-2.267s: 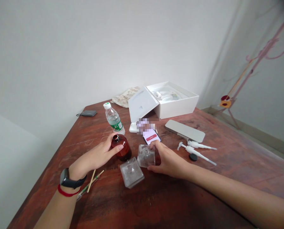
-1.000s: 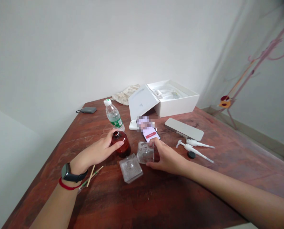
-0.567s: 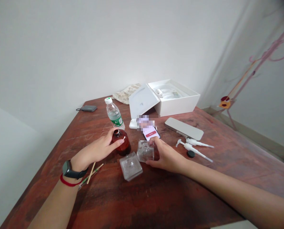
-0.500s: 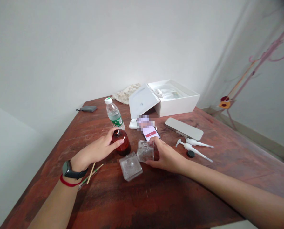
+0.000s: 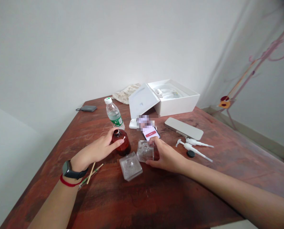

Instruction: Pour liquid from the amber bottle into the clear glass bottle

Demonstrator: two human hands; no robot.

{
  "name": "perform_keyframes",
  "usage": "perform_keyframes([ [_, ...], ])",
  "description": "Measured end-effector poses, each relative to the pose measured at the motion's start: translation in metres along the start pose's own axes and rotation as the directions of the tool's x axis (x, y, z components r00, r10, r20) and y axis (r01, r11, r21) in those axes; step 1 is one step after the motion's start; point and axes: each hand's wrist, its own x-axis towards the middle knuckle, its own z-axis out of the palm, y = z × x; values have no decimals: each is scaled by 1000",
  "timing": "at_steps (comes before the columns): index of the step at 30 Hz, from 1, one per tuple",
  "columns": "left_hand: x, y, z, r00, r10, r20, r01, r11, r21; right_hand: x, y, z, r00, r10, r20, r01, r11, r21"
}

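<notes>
My left hand [image 5: 96, 150] curves around an amber glass bottle [image 5: 121, 143], which stands uncapped on the wooden table [image 5: 156, 197]. My right hand [image 5: 164, 156] grips a clear square glass bottle [image 5: 145, 151] from its right side. A dark reddish object [image 5: 156, 155] shows between that bottle and my fingers, partly hidden, and I cannot tell what it is. A second clear square glass bottle [image 5: 131, 166] lies on the table just below both hands, touched by neither.
Behind the hands are a water bottle [image 5: 114, 116], a phone [image 5: 151, 133] and an open white box [image 5: 172, 98]. To the right lie a silver flat case [image 5: 183, 128] and two white pump dispensers [image 5: 192, 148]. Wooden sticks [image 5: 91, 175] lie near my left wrist.
The view has tilted and drifted slightly across the frames. Both hands stay on their bottles, and no object has visibly changed place.
</notes>
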Motion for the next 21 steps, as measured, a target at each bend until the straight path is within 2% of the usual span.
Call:
perform_keyframes([
  [10, -1, -1, 0, 1000, 16, -14, -15, 1000, 13, 0, 0, 1, 1000, -11, -29, 11, 1000, -11],
  [21, 0, -1, 1, 1000, 3, -6, -4, 1000, -2, 0, -2, -1, 1000, 5, -3, -5, 1000, -25],
])
